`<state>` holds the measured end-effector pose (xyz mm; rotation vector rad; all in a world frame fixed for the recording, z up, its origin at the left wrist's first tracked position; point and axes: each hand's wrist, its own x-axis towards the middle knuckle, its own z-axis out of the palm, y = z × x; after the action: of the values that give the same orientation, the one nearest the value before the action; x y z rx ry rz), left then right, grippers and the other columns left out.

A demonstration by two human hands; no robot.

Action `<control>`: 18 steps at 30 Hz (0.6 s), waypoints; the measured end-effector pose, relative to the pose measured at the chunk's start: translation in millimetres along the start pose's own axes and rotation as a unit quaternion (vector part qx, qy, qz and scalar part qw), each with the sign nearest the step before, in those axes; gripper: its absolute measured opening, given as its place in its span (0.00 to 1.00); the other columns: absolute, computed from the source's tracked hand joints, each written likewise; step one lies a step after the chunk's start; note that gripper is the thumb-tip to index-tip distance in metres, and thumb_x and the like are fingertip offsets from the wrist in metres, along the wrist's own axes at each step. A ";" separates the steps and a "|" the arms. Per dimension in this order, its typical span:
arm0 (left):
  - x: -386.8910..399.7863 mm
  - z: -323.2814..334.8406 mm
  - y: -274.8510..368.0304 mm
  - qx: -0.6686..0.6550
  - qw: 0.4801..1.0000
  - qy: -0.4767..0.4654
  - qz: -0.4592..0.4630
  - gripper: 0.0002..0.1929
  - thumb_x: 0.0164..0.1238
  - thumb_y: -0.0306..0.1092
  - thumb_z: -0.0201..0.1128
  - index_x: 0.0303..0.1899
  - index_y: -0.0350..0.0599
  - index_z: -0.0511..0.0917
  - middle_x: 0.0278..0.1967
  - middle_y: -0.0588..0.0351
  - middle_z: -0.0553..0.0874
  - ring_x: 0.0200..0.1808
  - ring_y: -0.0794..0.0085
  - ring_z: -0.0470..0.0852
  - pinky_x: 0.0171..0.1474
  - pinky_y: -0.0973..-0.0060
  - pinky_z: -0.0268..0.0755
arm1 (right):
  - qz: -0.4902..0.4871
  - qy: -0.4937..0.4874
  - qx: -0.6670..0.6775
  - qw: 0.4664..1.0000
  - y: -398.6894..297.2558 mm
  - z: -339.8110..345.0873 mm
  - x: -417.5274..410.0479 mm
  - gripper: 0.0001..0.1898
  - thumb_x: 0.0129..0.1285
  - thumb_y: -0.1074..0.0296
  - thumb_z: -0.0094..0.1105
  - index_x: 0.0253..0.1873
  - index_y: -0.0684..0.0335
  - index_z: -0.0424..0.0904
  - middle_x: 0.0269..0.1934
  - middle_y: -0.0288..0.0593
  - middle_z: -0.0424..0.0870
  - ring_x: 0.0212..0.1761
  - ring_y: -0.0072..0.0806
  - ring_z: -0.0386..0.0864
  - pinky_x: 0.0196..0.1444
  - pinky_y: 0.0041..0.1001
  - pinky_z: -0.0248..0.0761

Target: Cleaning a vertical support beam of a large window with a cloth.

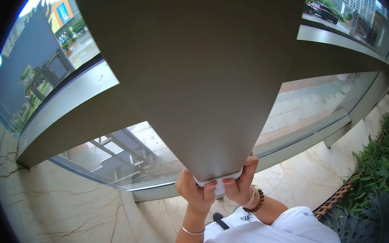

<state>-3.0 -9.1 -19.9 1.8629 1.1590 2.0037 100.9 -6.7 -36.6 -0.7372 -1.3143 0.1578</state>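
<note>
A wide grey-brown metal column or window mullion point(205, 86) rises right in front of me, narrowing towards its lower end. Low on it, a white cloth or pad point(220, 186) is wrapped against its face and edges. My left hand point(196, 190) grips the white thing at the left edge, thumb on top. At the right edge my right hand point(243, 183) holds it the same way, and the fingers of both hands are partly hidden around the sides. A bangle circles my left wrist; beaded bracelets are on my right.
Horizontal frame beams point(76, 121) run left and right from the column, with glass panes point(304, 108) above and below. Veined stone tiles point(81, 214) cover the surface at left. Green plants point(381, 157) stand behind a low wooden lattice point(337, 192) at right.
</note>
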 end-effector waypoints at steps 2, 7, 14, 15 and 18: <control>-0.4 -0.7 -2.1 0.000 1.000 -0.011 0.012 0.30 0.59 0.62 0.50 0.31 0.35 0.73 0.15 0.58 0.70 0.15 0.76 0.69 0.18 0.80 0.59 | 0.011 0.013 0.013 1.000 -0.5 -0.7 0.0 0.26 0.54 0.45 0.58 0.38 0.62 0.59 0.29 0.41 0.64 0.28 0.26 0.58 0.29 0.27 0.54; 1.4 3.2 -2.8 -0.016 1.000 0.003 0.016 0.30 0.61 0.61 0.49 0.31 0.34 0.73 0.15 0.57 0.69 0.14 0.75 0.68 0.17 0.79 0.58 | 0.014 0.016 0.025 0.999 -0.4 0.9 1.8 0.23 0.59 0.45 0.52 0.36 0.62 0.58 0.28 0.41 0.62 0.28 0.25 0.57 0.29 0.25 0.53; -0.6 -2.1 -3.6 -0.028 0.999 -0.005 -0.027 0.28 0.60 0.61 0.50 0.23 0.40 0.66 0.14 0.56 0.67 0.14 0.73 0.67 0.17 0.78 0.58 | 0.131 -0.029 0.051 0.990 -16.3 -3.1 1.4 0.24 0.61 0.41 0.45 0.38 0.60 0.55 0.34 0.39 0.59 0.38 0.24 0.59 0.43 0.27 0.55; 0.7 -2.0 -1.5 -0.027 0.999 0.000 -0.025 0.28 0.60 0.61 0.50 0.23 0.40 0.66 0.14 0.56 0.67 0.14 0.73 0.67 0.17 0.78 0.58 | 0.128 -0.032 0.054 0.990 -15.4 -1.6 1.7 0.24 0.61 0.41 0.45 0.38 0.60 0.55 0.34 0.39 0.59 0.38 0.24 0.59 0.43 0.27 0.55; 3.3 0.9 4.8 0.017 1.000 0.003 0.012 0.28 0.59 0.61 0.52 0.24 0.39 0.67 0.13 0.56 0.68 0.14 0.71 0.68 0.17 0.77 0.59 | 0.051 -0.033 0.014 0.998 -12.9 1.7 4.5 0.25 0.59 0.42 0.50 0.38 0.60 0.56 0.34 0.40 0.60 0.38 0.25 0.60 0.43 0.27 0.56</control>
<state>-1.1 -10.0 -14.5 1.8981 1.1845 2.0154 96.8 -13.7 -25.4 -0.7806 -1.3349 0.2848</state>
